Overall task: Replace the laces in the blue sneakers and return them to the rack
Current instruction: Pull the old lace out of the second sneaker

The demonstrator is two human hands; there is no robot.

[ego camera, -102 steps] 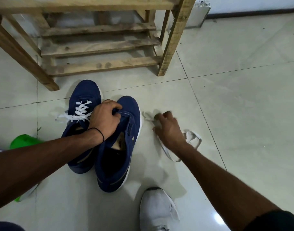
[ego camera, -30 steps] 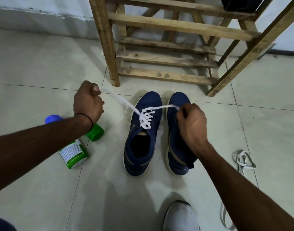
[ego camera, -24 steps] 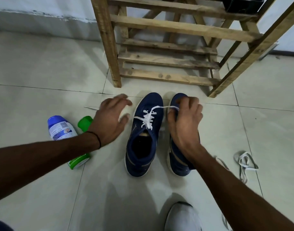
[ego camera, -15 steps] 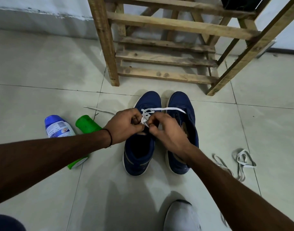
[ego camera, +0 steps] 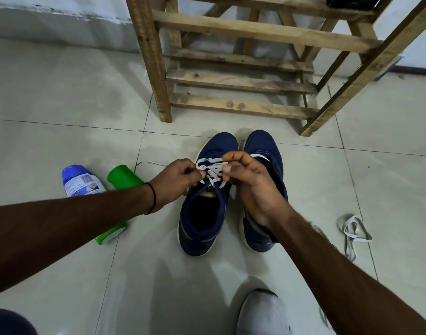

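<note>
Pinching the white lace [ego camera: 213, 165], the left hand [ego camera: 180, 180] and right hand [ego camera: 250, 187] both grip it at mid-frame over the laced blue sneaker [ego camera: 202, 226]; the second blue sneaker [ego camera: 267, 151] sits just right of it, both on the floor [ego camera: 62, 93] below the wooden rack [ego camera: 231, 78] at top centre

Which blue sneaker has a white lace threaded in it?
The sneaker nearer the green bottle: a white lace crisscrosses its front, pinched by the left hand and right hand. The other sneaker shows none.
</note>
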